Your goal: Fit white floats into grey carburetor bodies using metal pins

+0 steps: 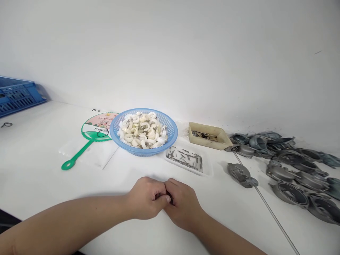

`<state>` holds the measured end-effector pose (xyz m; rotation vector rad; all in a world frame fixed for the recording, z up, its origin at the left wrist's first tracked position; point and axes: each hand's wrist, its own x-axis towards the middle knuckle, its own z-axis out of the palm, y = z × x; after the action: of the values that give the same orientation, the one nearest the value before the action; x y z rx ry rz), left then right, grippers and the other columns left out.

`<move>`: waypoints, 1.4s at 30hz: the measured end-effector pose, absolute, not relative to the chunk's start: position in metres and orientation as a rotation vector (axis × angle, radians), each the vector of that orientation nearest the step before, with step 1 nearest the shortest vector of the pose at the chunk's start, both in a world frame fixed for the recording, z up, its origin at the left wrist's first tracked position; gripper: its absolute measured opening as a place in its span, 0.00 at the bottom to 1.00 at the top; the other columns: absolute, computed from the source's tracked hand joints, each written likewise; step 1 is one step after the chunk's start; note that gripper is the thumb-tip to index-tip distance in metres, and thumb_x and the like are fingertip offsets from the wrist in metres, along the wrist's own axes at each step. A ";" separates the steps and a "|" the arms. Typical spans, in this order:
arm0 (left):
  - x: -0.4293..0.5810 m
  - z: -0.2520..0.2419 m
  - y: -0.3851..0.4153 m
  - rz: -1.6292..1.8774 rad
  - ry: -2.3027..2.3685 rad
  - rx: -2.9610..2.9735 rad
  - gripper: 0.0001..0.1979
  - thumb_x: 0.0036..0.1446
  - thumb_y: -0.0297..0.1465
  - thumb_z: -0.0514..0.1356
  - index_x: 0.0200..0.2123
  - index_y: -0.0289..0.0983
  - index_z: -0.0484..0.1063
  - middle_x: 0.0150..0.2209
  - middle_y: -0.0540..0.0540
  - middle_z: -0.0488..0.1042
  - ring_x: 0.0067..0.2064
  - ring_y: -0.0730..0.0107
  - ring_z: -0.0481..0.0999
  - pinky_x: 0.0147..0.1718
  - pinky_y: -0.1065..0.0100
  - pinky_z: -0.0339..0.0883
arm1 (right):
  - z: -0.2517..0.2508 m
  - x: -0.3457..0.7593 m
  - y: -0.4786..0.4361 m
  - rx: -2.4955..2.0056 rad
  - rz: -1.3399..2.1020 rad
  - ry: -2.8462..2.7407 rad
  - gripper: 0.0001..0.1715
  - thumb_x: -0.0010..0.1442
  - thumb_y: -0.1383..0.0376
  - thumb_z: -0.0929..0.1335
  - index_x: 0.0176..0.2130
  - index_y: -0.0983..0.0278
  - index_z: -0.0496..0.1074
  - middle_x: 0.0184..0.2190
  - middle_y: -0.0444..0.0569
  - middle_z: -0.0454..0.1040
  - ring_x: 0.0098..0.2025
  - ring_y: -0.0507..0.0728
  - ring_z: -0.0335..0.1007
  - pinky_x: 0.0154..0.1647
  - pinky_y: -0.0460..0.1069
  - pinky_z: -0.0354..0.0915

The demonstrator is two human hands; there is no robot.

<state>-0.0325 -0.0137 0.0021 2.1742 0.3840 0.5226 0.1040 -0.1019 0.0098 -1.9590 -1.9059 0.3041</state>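
Observation:
My left hand [147, 200] and my right hand [182, 203] rest together on the white table [39, 159], both curled with fingers closed and touching each other. Something small and dark shows between the fingertips, too hidden to name. Just beyond them stands a blue mesh basket [143, 150] full of white C-shaped plastic pieces [142, 131] with small metal parts on them. To its right lies a clear shallow tray of thin metal pins [186, 159].
A green hand fan [91, 136] lies left of the basket. A beige tray [208, 136] sits by the wall. Several grey cast-metal housings [292, 166] fill the right side. A blue crate [16, 94] stands far left. A wall closes the back.

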 end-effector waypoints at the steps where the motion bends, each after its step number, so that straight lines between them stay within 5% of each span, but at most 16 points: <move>1: -0.033 0.002 -0.014 0.517 0.375 2.184 0.09 0.49 0.27 0.55 0.19 0.37 0.59 0.19 0.55 0.64 0.23 0.77 0.62 0.23 0.74 0.53 | 0.009 0.104 -0.102 -1.958 0.298 -1.907 0.02 0.46 0.69 0.62 0.24 0.63 0.59 0.24 0.42 0.65 0.25 0.50 0.57 0.25 0.45 0.46; 42: -0.036 0.001 -0.020 0.469 0.410 2.183 0.08 0.50 0.25 0.54 0.20 0.37 0.61 0.20 0.55 0.68 0.24 0.76 0.65 0.23 0.73 0.54 | 0.006 0.102 -0.108 -1.932 0.264 -1.953 0.07 0.48 0.65 0.64 0.25 0.63 0.58 0.23 0.41 0.62 0.25 0.50 0.57 0.25 0.45 0.48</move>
<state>-0.0359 -0.0197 0.0006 2.1830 0.4100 0.4688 0.1017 -0.1084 0.0060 -1.9321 -1.9534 0.2639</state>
